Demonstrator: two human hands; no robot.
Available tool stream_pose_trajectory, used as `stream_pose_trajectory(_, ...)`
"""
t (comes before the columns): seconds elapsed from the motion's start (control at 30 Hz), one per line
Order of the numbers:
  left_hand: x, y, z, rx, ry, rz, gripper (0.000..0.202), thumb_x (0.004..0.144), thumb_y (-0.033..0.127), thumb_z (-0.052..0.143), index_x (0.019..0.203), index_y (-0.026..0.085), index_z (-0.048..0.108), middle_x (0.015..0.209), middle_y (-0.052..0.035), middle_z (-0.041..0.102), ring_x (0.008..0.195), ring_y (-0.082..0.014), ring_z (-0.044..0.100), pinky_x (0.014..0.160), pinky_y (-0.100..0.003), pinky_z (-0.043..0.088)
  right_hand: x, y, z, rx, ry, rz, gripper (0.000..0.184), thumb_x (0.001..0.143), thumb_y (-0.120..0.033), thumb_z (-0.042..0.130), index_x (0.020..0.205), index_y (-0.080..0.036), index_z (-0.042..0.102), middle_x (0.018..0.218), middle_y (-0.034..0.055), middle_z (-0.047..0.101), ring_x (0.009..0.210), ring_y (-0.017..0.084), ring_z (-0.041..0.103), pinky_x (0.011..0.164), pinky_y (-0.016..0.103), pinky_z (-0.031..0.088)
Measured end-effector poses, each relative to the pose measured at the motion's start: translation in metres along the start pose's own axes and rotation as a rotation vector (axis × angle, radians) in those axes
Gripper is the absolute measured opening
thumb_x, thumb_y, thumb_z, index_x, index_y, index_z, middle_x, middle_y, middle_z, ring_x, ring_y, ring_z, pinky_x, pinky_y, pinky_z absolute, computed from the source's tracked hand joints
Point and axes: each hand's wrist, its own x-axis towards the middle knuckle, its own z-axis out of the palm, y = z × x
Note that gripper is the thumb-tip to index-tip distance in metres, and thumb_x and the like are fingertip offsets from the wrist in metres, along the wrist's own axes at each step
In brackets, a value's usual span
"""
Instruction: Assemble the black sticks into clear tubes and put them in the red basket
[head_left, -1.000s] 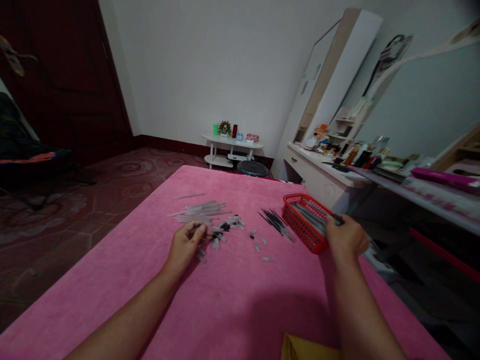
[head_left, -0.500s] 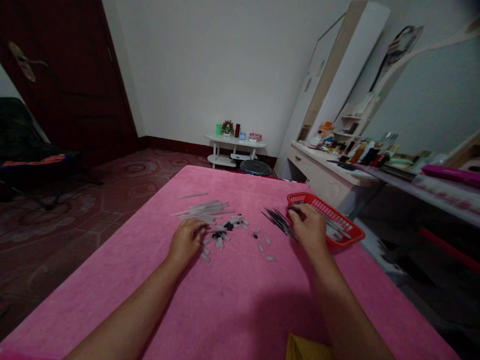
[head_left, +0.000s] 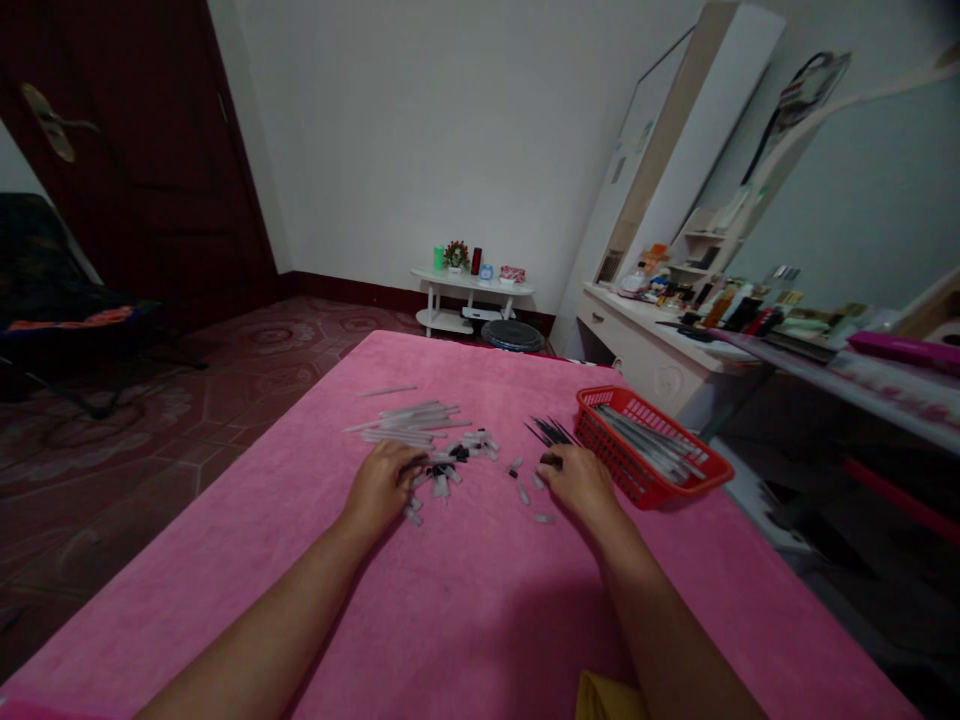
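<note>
My left hand (head_left: 384, 485) rests on the pink cloth with curled fingers, at the near edge of a pile of small clear caps and black pieces (head_left: 442, 470). Whatever its fingertips hold is hidden. Just beyond lie several pale, thin tubes (head_left: 409, 415), side by side. My right hand (head_left: 581, 482) is bent over the near ends of a bunch of thin, black, pointed sticks (head_left: 553, 432), its fingers closed together; what is in them cannot be made out. A few loose clear caps (head_left: 523, 493) lie beside it. Right of this hand stands a red plastic basket (head_left: 645, 490) holding several long grey sticks (head_left: 652, 445).
A pink cloth (head_left: 450, 600) covers the table. Yellow fabric (head_left: 607, 695) shows at its near edge. On the right is a white dressing table (head_left: 645, 345) crowded with bottles. A low white stand (head_left: 472, 283) is by the far wall, and a folding chair (head_left: 60, 290) on the left.
My right hand has moved left and nearer, from the basket's rim to the black sticks, uncovering the grey sticks in the basket. My left hand has hardly moved.
</note>
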Motion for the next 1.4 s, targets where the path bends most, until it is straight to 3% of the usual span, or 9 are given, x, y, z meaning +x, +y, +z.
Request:
stream_pose_trajectory(0.13, 0.0, 0.0, 0.001, 0.004, -0.01, 0.004, 0.028, 0.079, 0.012, 0.056, 0.1, 0.022, 0.072, 0.096, -0.0081, 0.07, 0.094, -0.0245, 0.059, 0.086, -0.038, 0.044, -0.001, 0.003, -0.004, -0.099, 0.096, 0.078, 0.025, 0.08, -0.024, 0.057, 0.102, -0.02, 0.07, 0.1, 0.0121, 0.069, 0.089, 0.023, 0.066, 0.07, 0.029, 0.044)
stream_pose_trajectory(0.23, 0.0, 0.001, 0.0, 0.007, -0.01, -0.003, 0.027, 0.079, 0.013, 0.056, 0.1, 0.022, 0.072, 0.094, -0.0081, 0.07, 0.092, -0.024, 0.059, 0.084, -0.037, 0.045, -0.001, 0.009, -0.002, -0.136, 0.097, 0.136, 0.033, 0.081, -0.022, 0.057, 0.111, -0.018, 0.066, 0.108, 0.0156, 0.065, 0.092, 0.025, 0.066, 0.072, 0.03, 0.046)
stream_pose_trajectory(0.6, -0.002, 0.003, 0.001, 0.07, -0.027, -0.033, 0.026, 0.083, 0.011, 0.051, 0.099, 0.017, 0.071, 0.084, -0.0088, 0.061, 0.084, -0.0211, 0.054, 0.075, -0.033, 0.044, 0.003, 0.024, 0.012, -0.209, -0.012, 0.257, 0.021, 0.084, -0.029, 0.057, 0.099, -0.02, 0.069, 0.097, 0.0111, 0.069, 0.089, 0.023, 0.067, 0.071, 0.028, 0.047)
stream_pose_trajectory(0.73, -0.002, 0.002, 0.002, 0.041, 0.027, -0.004, 0.027, 0.084, 0.011, 0.049, 0.1, 0.018, 0.069, 0.088, -0.0078, 0.06, 0.088, -0.0204, 0.054, 0.078, -0.032, 0.044, 0.002, 0.022, 0.009, -0.25, 0.046, 0.216, 0.022, 0.085, -0.029, 0.055, 0.098, -0.018, 0.069, 0.098, 0.0129, 0.069, 0.092, 0.023, 0.066, 0.073, 0.029, 0.047)
stream_pose_trajectory(0.9, -0.002, 0.005, 0.0, -0.016, 0.049, 0.027, 0.022, 0.084, 0.009, 0.049, 0.095, 0.018, 0.067, 0.09, -0.007, 0.063, 0.09, -0.0202, 0.056, 0.08, -0.032, 0.045, 0.002, 0.022, 0.01, -0.25, -0.026, 0.171, 0.017, 0.082, -0.026, 0.059, 0.093, -0.02, 0.069, 0.094, 0.0101, 0.07, 0.089, 0.024, 0.066, 0.069, 0.028, 0.045)
stream_pose_trajectory(1.0, -0.002, 0.006, 0.0, -0.032, 0.043, 0.036, 0.022, 0.083, 0.009, 0.051, 0.095, 0.019, 0.066, 0.091, -0.006, 0.066, 0.09, -0.0203, 0.059, 0.081, -0.033, 0.046, 0.002, 0.02, 0.008, -0.265, 0.041, 0.14, 0.015, 0.081, -0.02, 0.058, 0.09, -0.016, 0.069, 0.095, 0.013, 0.069, 0.093, 0.026, 0.064, 0.071, 0.03, 0.044)
stream_pose_trajectory(1.1, -0.002, 0.007, 0.0, -0.03, 0.047, 0.039, 0.02, 0.082, 0.01, 0.053, 0.094, 0.019, 0.066, 0.09, -0.0057, 0.068, 0.088, -0.0204, 0.06, 0.08, -0.033, 0.047, 0.001, 0.01, 0.002, -0.143, 0.12, 0.097, 0.016, 0.08, -0.018, 0.057, 0.092, -0.015, 0.068, 0.093, 0.0133, 0.069, 0.092, 0.026, 0.063, 0.073, 0.031, 0.043)
stream_pose_trajectory(1.27, -0.003, 0.005, 0.002, -0.034, 0.072, 0.039, 0.021, 0.082, 0.01, 0.053, 0.095, 0.02, 0.066, 0.093, -0.0051, 0.069, 0.091, -0.0202, 0.061, 0.082, -0.032, 0.047, -0.001, -0.018, 0.0, 0.36, -0.008, -0.209, 0.019, 0.078, -0.014, 0.053, 0.088, -0.019, 0.069, 0.087, 0.0053, 0.071, 0.084, 0.019, 0.064, 0.073, 0.027, 0.044)
stream_pose_trajectory(1.4, -0.004, 0.005, 0.001, -0.016, 0.097, 0.011, 0.024, 0.081, 0.009, 0.051, 0.095, 0.021, 0.066, 0.094, -0.0052, 0.069, 0.093, -0.0204, 0.061, 0.082, -0.032, 0.048, -0.001, -0.026, 0.007, 0.512, -0.047, -0.306, 0.022, 0.075, -0.011, 0.051, 0.082, -0.018, 0.07, 0.087, 0.0047, 0.071, 0.084, 0.018, 0.063, 0.076, 0.027, 0.044)
